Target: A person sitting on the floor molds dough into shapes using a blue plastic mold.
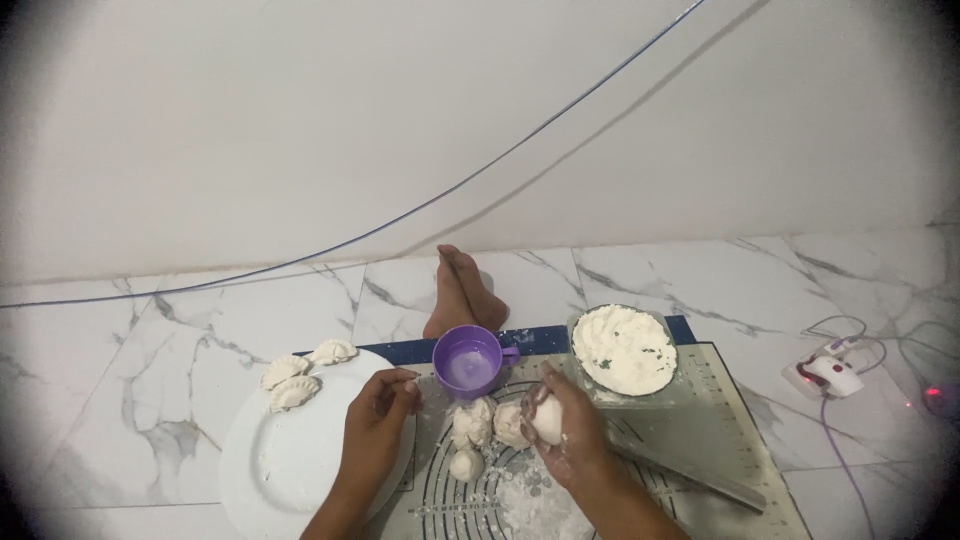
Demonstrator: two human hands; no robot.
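We note our right hand (562, 425) curled around one dough ball (547, 424), held above the baking mat (720, 420). Left hand (380, 410) loosely bent, fingers apart, empty, over the white plate (270, 470). Three dumplings (290, 378) on that plate; three dough lumps (480, 425) on the mat. Purple cup (467, 362) holds whitish liquid; glass bowl (625, 350) holds white filling.
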